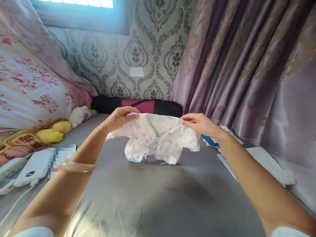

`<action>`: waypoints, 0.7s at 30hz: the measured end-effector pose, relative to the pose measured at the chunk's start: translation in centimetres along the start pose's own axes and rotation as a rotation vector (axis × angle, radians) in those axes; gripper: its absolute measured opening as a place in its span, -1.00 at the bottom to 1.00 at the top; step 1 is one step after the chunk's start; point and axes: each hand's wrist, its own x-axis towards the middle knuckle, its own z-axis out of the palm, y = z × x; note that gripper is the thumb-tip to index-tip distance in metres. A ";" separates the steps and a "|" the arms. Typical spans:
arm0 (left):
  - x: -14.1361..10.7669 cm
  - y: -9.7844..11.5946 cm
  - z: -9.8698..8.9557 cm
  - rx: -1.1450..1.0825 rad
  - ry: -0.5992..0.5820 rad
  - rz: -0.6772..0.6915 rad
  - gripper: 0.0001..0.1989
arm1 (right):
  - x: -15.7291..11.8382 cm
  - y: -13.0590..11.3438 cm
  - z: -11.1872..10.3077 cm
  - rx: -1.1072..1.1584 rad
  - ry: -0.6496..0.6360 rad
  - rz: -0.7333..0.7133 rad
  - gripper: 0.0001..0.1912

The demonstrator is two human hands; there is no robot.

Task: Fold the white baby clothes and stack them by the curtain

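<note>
A small white baby top (165, 140) with a faint print, pale blue trim and tie strings hangs by its shoulders above the grey bed sheet (118, 200). My left hand (123, 118) pinches it at one shoulder, thumb in front and fingers behind. At the other shoulder my right hand (197, 123) grips the cloth the same way. The neckline faces up between the two hands, and both short sleeves droop outward. The lower edge hangs close to the sheet; whether it touches I cannot tell.
To the left lie a white power bank (34, 166), a power strip (11, 168) and plush toys (50, 131). A black and red roll-shaped bag (138, 106) lies along the wall. White folded cloth (268, 161) rests at the right, near the purple curtain (237, 65).
</note>
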 end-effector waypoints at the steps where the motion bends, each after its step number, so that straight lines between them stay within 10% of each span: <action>1: 0.2 0.4 -0.3 0.021 0.019 0.004 -0.72 | 0.1 -0.4 -0.3 -0.037 0.004 -0.013 -0.65; 11: 0.2 5.6 -0.9 -0.130 0.216 0.141 -0.72 | 1.5 -4.4 -0.6 -0.011 0.262 -0.208 -0.67; 15: 1.5 4.8 -0.8 0.084 -0.030 0.039 -0.81 | 3.1 -3.5 0.1 -0.063 0.059 -0.082 -0.65; 21: 3.4 3.7 -0.4 0.006 0.025 -0.025 -0.79 | 5.4 -3.2 -0.5 -0.026 -0.044 -0.086 -0.67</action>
